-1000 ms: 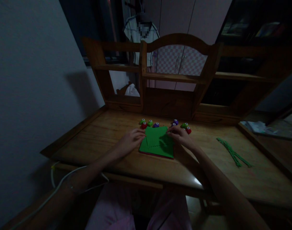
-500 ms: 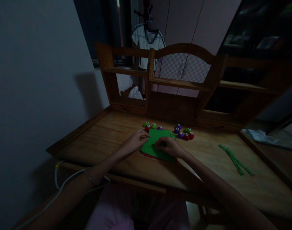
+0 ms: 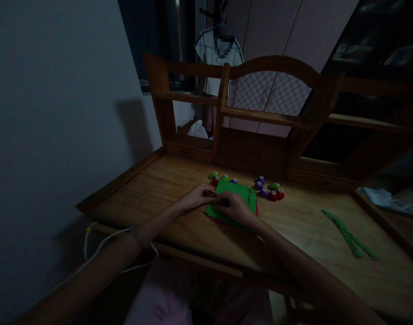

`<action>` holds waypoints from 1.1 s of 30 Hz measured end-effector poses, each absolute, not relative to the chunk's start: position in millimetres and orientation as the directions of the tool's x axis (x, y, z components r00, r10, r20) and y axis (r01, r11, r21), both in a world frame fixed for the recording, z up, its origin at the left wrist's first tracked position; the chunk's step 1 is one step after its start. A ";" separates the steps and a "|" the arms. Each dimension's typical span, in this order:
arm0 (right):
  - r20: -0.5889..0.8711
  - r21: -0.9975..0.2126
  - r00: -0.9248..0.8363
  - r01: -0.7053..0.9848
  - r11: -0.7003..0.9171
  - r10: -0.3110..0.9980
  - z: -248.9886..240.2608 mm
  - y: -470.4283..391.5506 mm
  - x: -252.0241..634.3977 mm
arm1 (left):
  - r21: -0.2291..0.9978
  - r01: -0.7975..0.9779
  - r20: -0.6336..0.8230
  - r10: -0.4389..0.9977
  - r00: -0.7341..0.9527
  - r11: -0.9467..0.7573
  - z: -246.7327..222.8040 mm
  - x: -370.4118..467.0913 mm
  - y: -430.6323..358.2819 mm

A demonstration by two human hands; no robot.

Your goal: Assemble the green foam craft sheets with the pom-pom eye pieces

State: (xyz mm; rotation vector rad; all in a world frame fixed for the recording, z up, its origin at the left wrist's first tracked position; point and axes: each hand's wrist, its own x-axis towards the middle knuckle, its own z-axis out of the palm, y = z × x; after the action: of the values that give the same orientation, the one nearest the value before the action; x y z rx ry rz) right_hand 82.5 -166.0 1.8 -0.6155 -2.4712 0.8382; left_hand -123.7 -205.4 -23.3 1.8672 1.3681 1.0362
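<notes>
- Dim room, wooden bench (image 3: 179,180), small colourful punches (image 3: 270,192) lined up untouched.
- Both hands on the green paper (image 3: 242,192): left hand (image 3: 197,197) and right hand (image 3: 234,207), fingers pressing flat; fold looked barely started.

Both hands, left hand (image 3: 198,197) and right hand (image 3: 234,208), rest on the paper sheets (image 3: 242,195); craft punches (image 3: 269,190) lie just behind, pipe cleaners (image 3: 348,234) well right.

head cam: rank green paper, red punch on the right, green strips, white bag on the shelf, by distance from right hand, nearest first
From the right hand:
1. green paper, directly under the hand, touching it.
2. red punch, just right of the paper, behind the hand.
3. white bag, back left in the shelf opening.
4. green strips, far right on the desk.
</notes>
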 end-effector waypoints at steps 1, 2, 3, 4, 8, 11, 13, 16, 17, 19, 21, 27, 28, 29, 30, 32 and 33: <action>0.278 -0.657 -0.795 0.252 0.711 0.539 0.6 -166.7 80.8 | 0.827 0.477 0.244 0.954 0.175 -0.299 -22.4 -123.7 -205.1; 0.281 -0.664 -0.794 0.244 0.707 0.539 -0.7 -167.3 79.6 | 0.831 0.464 0.249 0.951 0.182 -0.306 -21.6 -123.6 -205.0; 0.284 -0.671 -0.793 0.238 0.703 0.539 -2.0 -167.8 78.6 | 0.836 0.451 0.254 0.949 0.187 -0.313 -20.9 -123.4 -204.9; 0.287 -0.675 -0.791 0.234 0.700 0.540 -3.2 -168.1 77.8 | 0.840 0.440 0.260 0.947 0.190 -0.319 -20.3 -123.3 -204.9; 0.322 -0.677 -0.778 0.209 0.705 0.539 -6.4 -168.5 74.1 | 0.832 0.443 0.271 0.942 0.199 -0.333 -18.2 -122.4 -205.7; 0.328 -0.673 -0.777 0.207 0.710 0.537 -8.8 -168.3 70.7 | 0.824 0.468 0.268 0.947 0.178 -0.321 -16.3 -121.0 -207.0; 0.329 -0.667 -0.773 0.216 0.713 0.542 -10.8 -168.3 69.1 | 0.827 0.472 0.262 0.953 0.155 -0.304 -15.0 -119.7 -207.7; 0.333 -0.658 -0.768 0.227 0.718 0.548 -13.4 -169.0 68.6 | 0.829 0.474 0.252 0.954 0.161 -0.299 -12.9 -118.3 -207.7; 0.334 -0.656 -0.767 0.228 0.719 0.548 -13.9 -169.4 68.8 | 0.829 0.472 0.250 0.954 0.167 -0.300 -12.2 -118.0 -207.6; 0.341 -0.655 -0.765 0.224 0.721 0.547 -14.3 -170.1 69.4 | 0.834 0.464 0.242 0.954 0.179 -0.299 -11.1 -117.5 -207.2; 0.353 -0.656 -0.762 0.212 0.724 0.543 -14.2 -170.7 69.8 | 0.845 0.444 0.237 0.953 0.188 -0.298 -10.3 -116.9 -207.0; 0.339 -0.657 -0.773 0.213 0.723 0.536 -12.4 -171.2 69.4 | 0.873 0.388 0.234 0.952 0.197 -0.295 -9.6 -115.7 -207.8; 0.335 -0.657 -0.775 0.215 0.723 0.535 -11.8 -171.1 69.3 | 0.875 0.383 0.233 0.951 0.203 -0.296 -9.6 -115.6 -207.7; 0.332 -0.657 -0.777 0.217 0.722 0.535 -11.2 -170.9 69.1 | 0.876 0.380 0.233 0.951 0.205 -0.297 -9.8 -115.6 -207.5; 0.329 -0.658 -0.777 0.218 0.721 0.536 -10.6 -170.5 69.1 | 0.877 0.378 0.233 0.951 0.203 -0.295 -10.2 -115.6 -207.2; 0.321 -0.663 -0.785 0.213 0.717 0.530 -9.3 -169.5 69.3 | 0.882 0.375 0.225 0.954 0.199 -0.286 -11.7 -115.6 -206.0; 0.317 -0.667 -0.791 0.206 0.716 0.523 -8.8 -168.9 69.5 | 0.886 0.371 0.216 0.956 0.199 -0.277 -12.7 -115.7 -205.3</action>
State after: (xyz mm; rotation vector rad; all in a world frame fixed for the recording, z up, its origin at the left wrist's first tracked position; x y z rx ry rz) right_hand 69.5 -168.9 -8.8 -0.5564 -2.4283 0.8622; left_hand -115.7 -205.3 -12.7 1.7724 1.2468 1.0543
